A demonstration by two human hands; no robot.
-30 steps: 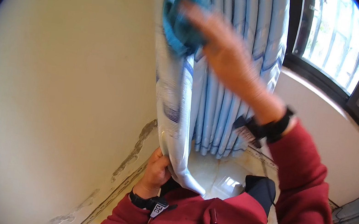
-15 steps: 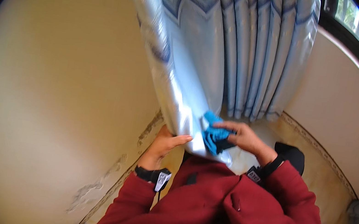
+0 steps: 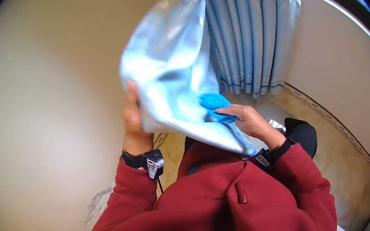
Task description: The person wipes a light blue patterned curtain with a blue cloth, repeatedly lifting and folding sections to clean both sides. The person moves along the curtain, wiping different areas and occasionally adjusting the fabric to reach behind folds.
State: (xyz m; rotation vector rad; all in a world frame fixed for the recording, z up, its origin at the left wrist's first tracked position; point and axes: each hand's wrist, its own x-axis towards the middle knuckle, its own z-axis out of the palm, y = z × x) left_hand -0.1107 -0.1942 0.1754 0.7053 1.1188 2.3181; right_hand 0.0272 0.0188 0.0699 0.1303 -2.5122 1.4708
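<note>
A shiny light-blue curtain (image 3: 167,74) hangs from above, its lower part lifted and spread in front of me. At its left edge my left hand (image 3: 133,115) is closed on the fabric; some of its fingers are behind the curtain, and the hand is a little blurred. My right hand (image 3: 253,122) grips a crumpled bright-blue cloth (image 3: 214,102), pressed against the lower part of the curtain. The bottom edge of the fabric reaches across to my right wrist.
Gathered curtain folds (image 3: 253,39) hang behind, with their hem just above the floor. A cream wall (image 3: 44,94) stands close on my left, its paint peeling low down. Another wall (image 3: 341,62) curves along the right, above a patterned border (image 3: 333,118) and marbled tiles (image 3: 343,179).
My left hand has moved left and up, pulling the curtain edge out wide. The blue cloth in my right hand has shifted slightly up and left. My view has tilted lower.
</note>
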